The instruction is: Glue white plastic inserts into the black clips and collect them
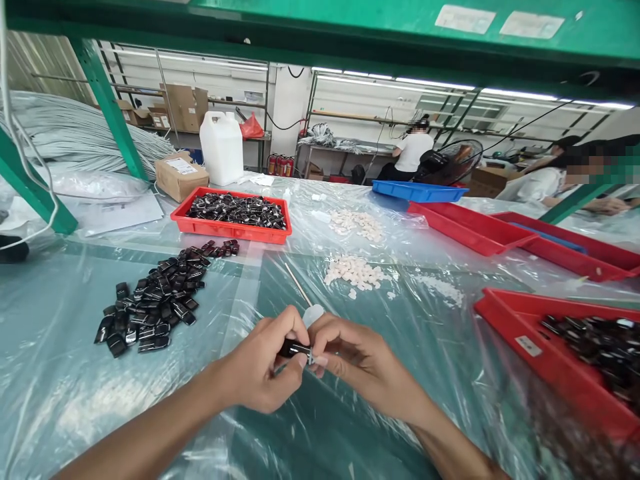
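My left hand (265, 363) and my right hand (357, 360) meet low in the middle, over a table covered in clear plastic film (70, 373). Between their fingertips sits a small glossy black part (294, 347); both hands pinch it. A small translucent white piece (313, 313) shows just above my right fingers. A thin wooden stick (298, 284) lies on the film behind the hands. A loose pile of the same black parts (155, 300) lies to the left. White small pieces (354, 272) are heaped beyond the hands.
A red tray of black parts (231, 215) stands at the back left, another red tray (560, 360) at the right. Empty red trays (465, 227) and a blue tray (417, 191) lie farther back. A cardboard box (180, 175) and white jug (221, 147) stand behind. Two people sit beyond.
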Tool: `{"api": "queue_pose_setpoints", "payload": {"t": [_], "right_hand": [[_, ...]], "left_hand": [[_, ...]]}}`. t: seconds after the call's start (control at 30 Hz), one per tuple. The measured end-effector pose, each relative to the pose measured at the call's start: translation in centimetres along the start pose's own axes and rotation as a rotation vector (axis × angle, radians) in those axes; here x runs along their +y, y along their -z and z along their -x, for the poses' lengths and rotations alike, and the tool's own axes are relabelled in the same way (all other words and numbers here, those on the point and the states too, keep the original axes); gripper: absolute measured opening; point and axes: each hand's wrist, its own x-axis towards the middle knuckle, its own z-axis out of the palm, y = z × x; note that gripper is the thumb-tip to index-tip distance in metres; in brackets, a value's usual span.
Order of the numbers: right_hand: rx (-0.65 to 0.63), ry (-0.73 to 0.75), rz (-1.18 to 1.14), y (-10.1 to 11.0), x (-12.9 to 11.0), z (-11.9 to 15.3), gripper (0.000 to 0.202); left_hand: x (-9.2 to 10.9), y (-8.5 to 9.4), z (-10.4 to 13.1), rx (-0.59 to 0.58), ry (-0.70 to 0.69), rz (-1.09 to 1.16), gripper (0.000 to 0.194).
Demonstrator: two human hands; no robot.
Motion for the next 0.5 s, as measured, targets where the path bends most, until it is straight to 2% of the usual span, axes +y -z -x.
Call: {"api": "queue_pose_setpoints", "payload": {"t": [0.3,0.5], "right_hand": [[-0.021,-0.091,-0.075,-0.05,0.29,0.33,0.008],[-0.016,-0.106,-0.109,-0.31,0.50,0.38,0.005]], "left_hand": [[0.92,0.73,-0.13,-0.104,-0.004,-0.025,0.015],[1.03,0.62,0.09,-0.114,-0.033,-0.065,0.023]]}}
